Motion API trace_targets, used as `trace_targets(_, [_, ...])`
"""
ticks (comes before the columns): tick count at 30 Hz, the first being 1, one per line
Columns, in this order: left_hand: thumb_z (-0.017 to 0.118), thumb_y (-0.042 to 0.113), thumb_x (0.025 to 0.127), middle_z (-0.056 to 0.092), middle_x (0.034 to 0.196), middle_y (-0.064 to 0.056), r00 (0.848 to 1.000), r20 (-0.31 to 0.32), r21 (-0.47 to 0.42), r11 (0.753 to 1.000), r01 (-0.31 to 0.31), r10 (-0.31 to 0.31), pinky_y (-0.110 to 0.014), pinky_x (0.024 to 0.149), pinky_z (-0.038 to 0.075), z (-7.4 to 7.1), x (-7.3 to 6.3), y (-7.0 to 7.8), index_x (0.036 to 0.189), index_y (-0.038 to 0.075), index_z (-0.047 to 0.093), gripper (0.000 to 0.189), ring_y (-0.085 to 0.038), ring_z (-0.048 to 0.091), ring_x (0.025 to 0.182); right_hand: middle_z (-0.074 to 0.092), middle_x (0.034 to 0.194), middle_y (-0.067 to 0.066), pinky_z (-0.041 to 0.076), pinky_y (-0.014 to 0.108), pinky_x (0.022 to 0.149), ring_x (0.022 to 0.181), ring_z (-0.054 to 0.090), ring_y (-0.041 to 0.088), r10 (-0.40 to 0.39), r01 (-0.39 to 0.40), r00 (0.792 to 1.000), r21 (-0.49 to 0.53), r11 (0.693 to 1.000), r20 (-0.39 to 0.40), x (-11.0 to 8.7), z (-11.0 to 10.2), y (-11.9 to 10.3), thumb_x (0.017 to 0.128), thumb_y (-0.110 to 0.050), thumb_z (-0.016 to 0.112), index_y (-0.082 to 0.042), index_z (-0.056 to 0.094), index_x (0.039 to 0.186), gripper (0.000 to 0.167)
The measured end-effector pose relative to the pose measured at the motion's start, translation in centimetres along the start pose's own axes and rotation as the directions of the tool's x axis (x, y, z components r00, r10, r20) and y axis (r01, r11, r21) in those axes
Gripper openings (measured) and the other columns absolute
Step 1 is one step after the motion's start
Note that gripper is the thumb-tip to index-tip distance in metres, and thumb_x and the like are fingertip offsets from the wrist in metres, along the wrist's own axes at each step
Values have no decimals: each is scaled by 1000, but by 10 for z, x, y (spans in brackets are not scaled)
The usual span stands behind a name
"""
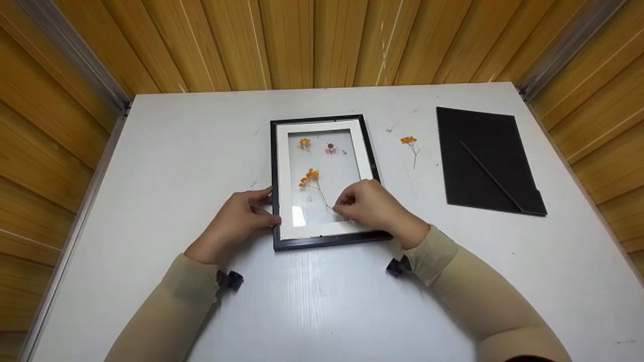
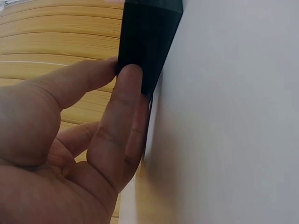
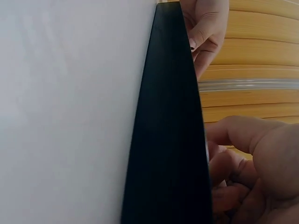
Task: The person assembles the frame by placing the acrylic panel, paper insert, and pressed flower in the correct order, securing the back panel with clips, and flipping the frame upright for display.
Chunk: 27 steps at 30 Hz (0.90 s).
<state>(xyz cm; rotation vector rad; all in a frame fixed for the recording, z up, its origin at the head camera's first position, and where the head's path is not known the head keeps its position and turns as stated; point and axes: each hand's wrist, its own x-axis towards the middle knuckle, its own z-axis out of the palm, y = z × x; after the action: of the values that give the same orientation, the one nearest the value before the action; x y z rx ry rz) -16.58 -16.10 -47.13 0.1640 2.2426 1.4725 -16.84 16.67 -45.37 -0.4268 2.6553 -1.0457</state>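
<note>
A black picture frame (image 1: 302,246) with a white mat lies flat on the white table. My left hand (image 1: 242,213) holds its left edge between thumb and fingers; in the left wrist view the fingertips (image 2: 130,74) touch the black side. My right hand (image 1: 370,203) pinches the thin stem of an orange dried flower sprig (image 1: 312,176) over the glass. A smaller orange sprig (image 1: 304,143) and a small pinkish flower (image 1: 330,148) with a dark centre lie in the upper part. In the right wrist view the frame's side hides the right fingertips.
Right of the frame lies another orange dried sprig (image 1: 409,141). Farther right is the black backing board (image 1: 483,171) with its stand strip. Wood-look panels (image 1: 322,45) rise behind the table and at both sides.
</note>
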Motion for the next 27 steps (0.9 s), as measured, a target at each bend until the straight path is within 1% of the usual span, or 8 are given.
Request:
trace_targets(3, [89,10,96,65,160,-21,1000,2,-6,1000,-3,3,-26,88,68,0,1,0,170,4,48,85,-14,83,101,85,90,4,52,26,73,75,64,6,32,-31,999,39,999,-21,0,-9,2,102,-21,83,-8,89,99,15])
trace_targets(7, [90,11,96,67,158,-21,1000,-6,12,1000,6,-6,-26,87,68,1,1,0,170,5,49,85,-14,82,101,86,101,8,53,26,76,85,65,12,66,-58,993,74,996,-103,2,-27,11,102,-20,83,-8,89,104,14])
trace_targets(11, [90,11,95,68,155,-20,1000,-12,21,1000,12,-12,-25,87,67,2,0,0,170,6,50,85,-14,82,100,83,105,11,51,23,73,86,63,15,108,-85,971,117,989,-212,11,-47,41,102,-22,83,-5,87,114,21])
trace_targets(14, [90,9,95,68,155,-19,1000,-6,-3,1000,25,-25,-27,87,69,3,1,-1,170,6,49,86,-15,82,100,80,109,12,48,18,76,92,62,13,163,-124,937,143,982,-308,16,-65,71,102,-22,83,-2,85,123,30])
trace_targets(18, [91,11,95,69,154,-17,1000,-5,14,1000,24,-24,-26,87,68,3,1,-2,170,7,49,86,-15,82,100,72,104,7,46,14,75,97,58,14,251,-179,873,202,963,-419,14,-90,104,100,-18,83,2,80,133,39])
trace_targets(22, [91,12,95,69,153,-16,1000,-10,36,999,20,-19,-25,86,66,3,0,-2,170,7,49,86,-14,80,99,61,97,-3,46,13,70,92,55,13,338,-235,813,264,935,-474,9,-105,125,98,-17,84,5,79,135,43])
trace_targets(25, [91,12,95,68,154,-18,1000,-7,24,1000,17,-17,-26,86,67,2,-1,-1,170,6,49,86,-14,80,98,60,96,-4,47,14,68,87,55,10,399,-294,790,284,913,-465,7,-110,132,99,-21,84,4,79,134,43])
trace_targets(27, [90,11,96,68,154,-19,1000,-1,5,1000,12,-12,-27,87,68,1,0,0,170,6,48,86,-14,81,99,63,95,-3,49,17,66,84,57,9,427,-333,787,277,901,-445,5,-111,133,99,-23,83,5,81,130,41])
